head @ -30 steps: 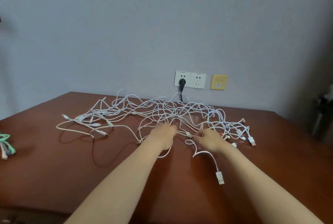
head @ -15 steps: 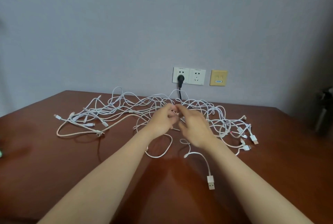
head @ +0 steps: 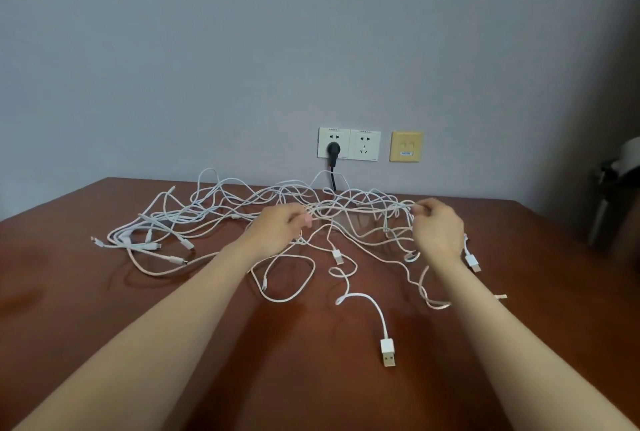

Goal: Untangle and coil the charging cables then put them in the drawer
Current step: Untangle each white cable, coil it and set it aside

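A tangle of several white and pale pink charging cables [head: 214,215] sprawls across the far half of a brown wooden table [head: 104,309]. My left hand [head: 277,226] pinches strands at the middle of the tangle. My right hand [head: 438,226] pinches the same stretch further right, and a bundle of strands [head: 360,210] runs taut between both hands, lifted a little above the table. One white cable trails toward me and ends in a USB plug [head: 388,351] lying on the wood. No drawer is in view.
On the wall behind the table is a double socket [head: 349,143] with a black plug [head: 333,150] in it, and a yellow wall plate [head: 406,146] beside it. A dark metal object [head: 613,198] stands off the table's right edge.
My hands were close together over the middle of the tangle. They have since drawn apart, the right one going right, stretching strands between them. The camera view shifted slightly.
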The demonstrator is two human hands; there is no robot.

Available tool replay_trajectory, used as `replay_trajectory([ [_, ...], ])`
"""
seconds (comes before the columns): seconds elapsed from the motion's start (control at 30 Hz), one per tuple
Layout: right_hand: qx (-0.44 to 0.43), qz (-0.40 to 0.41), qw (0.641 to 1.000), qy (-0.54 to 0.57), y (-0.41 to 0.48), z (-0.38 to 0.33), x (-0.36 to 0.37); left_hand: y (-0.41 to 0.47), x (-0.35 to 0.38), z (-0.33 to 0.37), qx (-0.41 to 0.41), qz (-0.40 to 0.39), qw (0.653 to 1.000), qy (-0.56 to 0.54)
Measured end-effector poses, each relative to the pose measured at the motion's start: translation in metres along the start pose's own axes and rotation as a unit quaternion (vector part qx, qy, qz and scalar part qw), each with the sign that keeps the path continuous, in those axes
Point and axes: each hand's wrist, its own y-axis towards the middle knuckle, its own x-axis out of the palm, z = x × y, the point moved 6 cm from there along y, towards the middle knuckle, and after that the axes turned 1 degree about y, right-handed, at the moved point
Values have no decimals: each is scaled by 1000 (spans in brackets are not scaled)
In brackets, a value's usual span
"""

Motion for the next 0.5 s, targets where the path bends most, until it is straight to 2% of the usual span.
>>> replay_trajectory([
  [0.1, -33, -22, 990, -132, -6, -7, 3, 5, 3, 4, -22, 20, 996, -89],
  [0.17, -121, -37, 972, -197, -16, -27, 10, 8, 10, 11, -29, 12, 986, -162],
  [0.23, -252, -67, 952, -159, -32, -55, 22, 12, 17, 23, -18, -2, 980, -198],
  [0.3, -333, -119, 928, -116, -46, -74, 35, 15, 22, 34, -2, -10, 977, -214],
  [0.43, -360, -124, 914, -136, -45, -77, 44, 16, 21, 41, 11, -15, 977, -213],
  [0.5, -327, -108, 935, -84, -38, -72, 39, 14, 21, 37, 17, -33, 980, -195],
])
